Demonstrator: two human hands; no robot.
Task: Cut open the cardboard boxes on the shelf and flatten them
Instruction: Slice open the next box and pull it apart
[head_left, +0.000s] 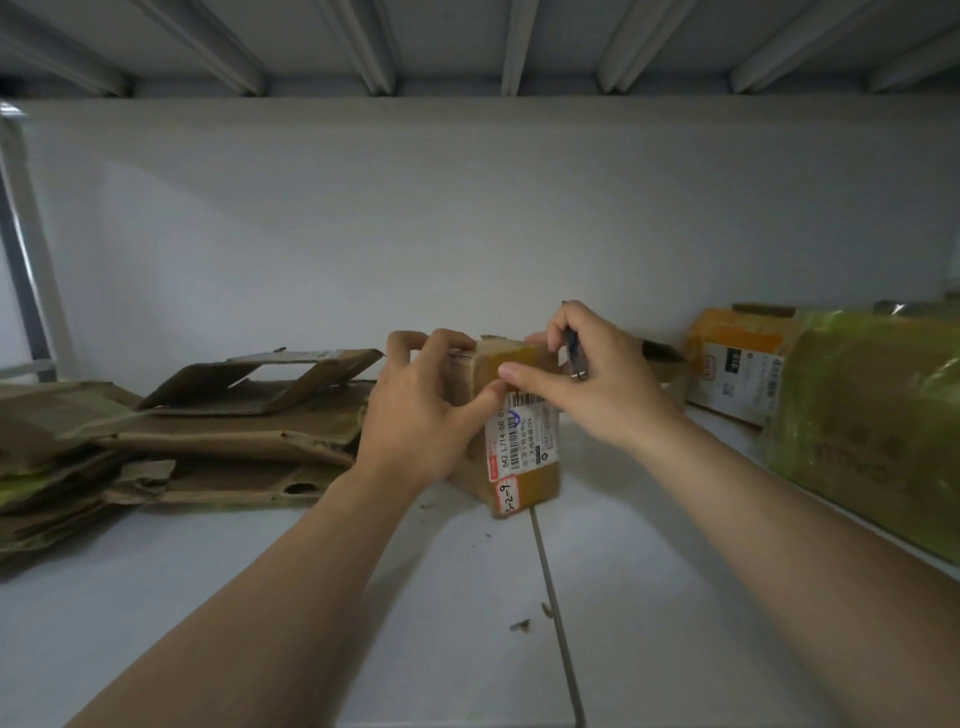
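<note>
Box (537, 483) in left hand (415, 415), cutter (574, 356) in right hand (608, 389).

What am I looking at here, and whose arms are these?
There is no machine: a person wears a camera on their head, so you see their own arms reaching onto a white shelf. The left hand grips a small cardboard box with a shipping label. The right hand holds a small dark tool, probably a cutter, at the box's top. On the left lies a pile of flattened cardboard. On the right stand an orange box and a green-wrapped box.
</note>
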